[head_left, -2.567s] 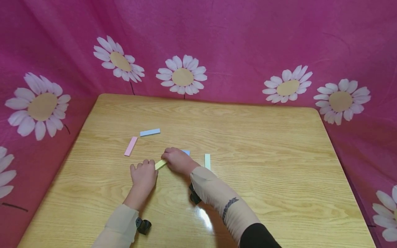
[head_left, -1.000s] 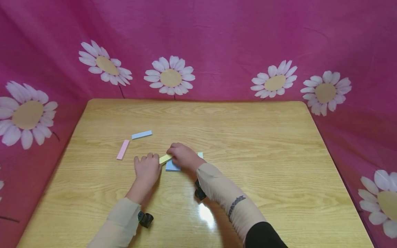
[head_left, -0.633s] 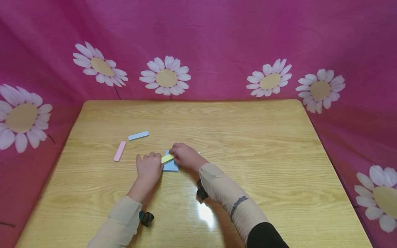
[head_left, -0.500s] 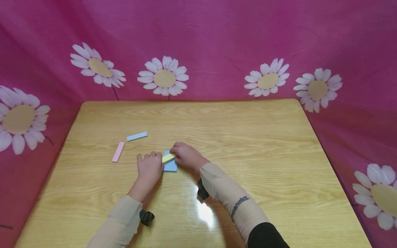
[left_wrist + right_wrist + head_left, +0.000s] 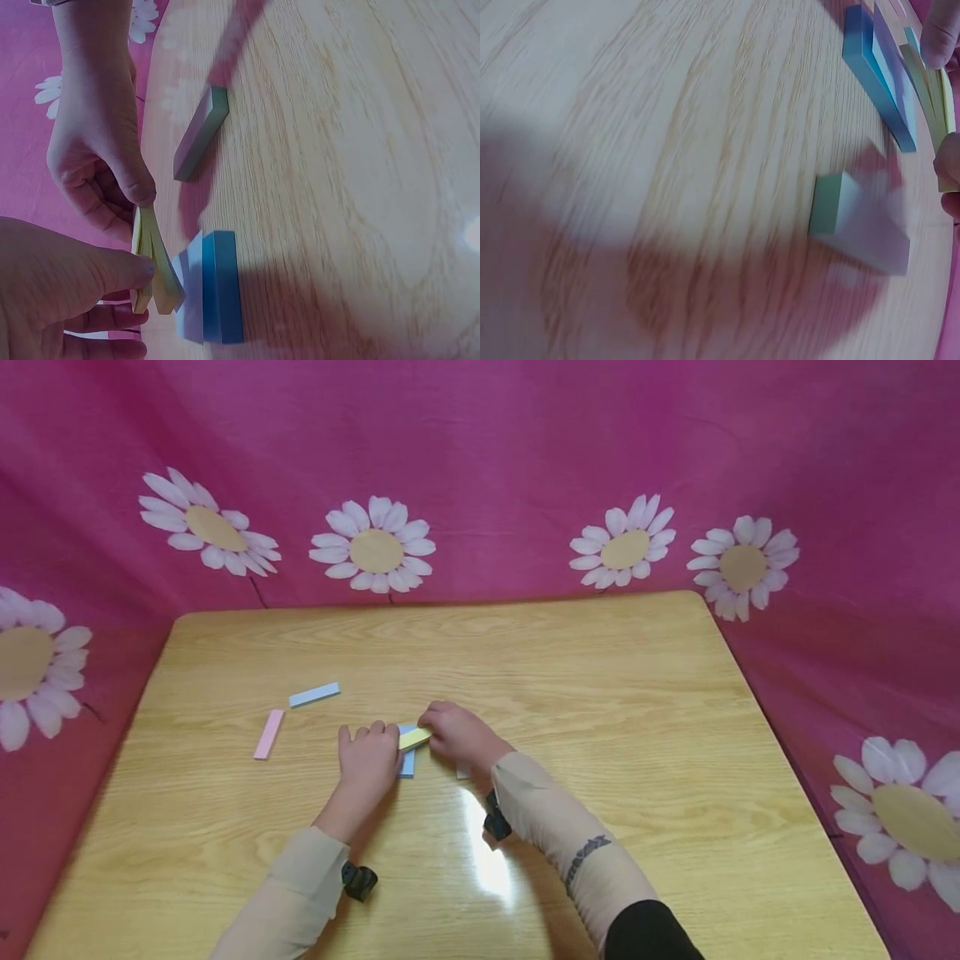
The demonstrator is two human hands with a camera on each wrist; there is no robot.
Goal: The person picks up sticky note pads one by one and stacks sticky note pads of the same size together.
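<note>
Both hands hold a yellow sticky note pad point(image 5: 415, 739) between them. My left hand point(image 5: 366, 762) pinches its left end, and my right hand point(image 5: 462, 735) pinches the right end. In the left wrist view the pad's strips point(image 5: 163, 281) spread apart near the left thumb. On the table just beyond and under the yellow pad lies a wider blue sticky note pad point(image 5: 407, 765); in the left wrist view its top sheet point(image 5: 192, 289) stands lifted from the block. A pale green sticky note pad point(image 5: 862, 229) lies to the right, mostly hidden by the right arm in the head view.
A pink sticky note pad point(image 5: 268, 734) and a light blue one point(image 5: 314, 695) lie on the wooden table point(image 5: 570, 677) to the left of the hands. A pink cloth with daisies point(image 5: 495, 460) hangs around the table's back and sides.
Both hands have shifted to the right over the table with the yellow pad, from left of the blue pad to above it. The head view has turned slightly right. The grip stays on both ends.
</note>
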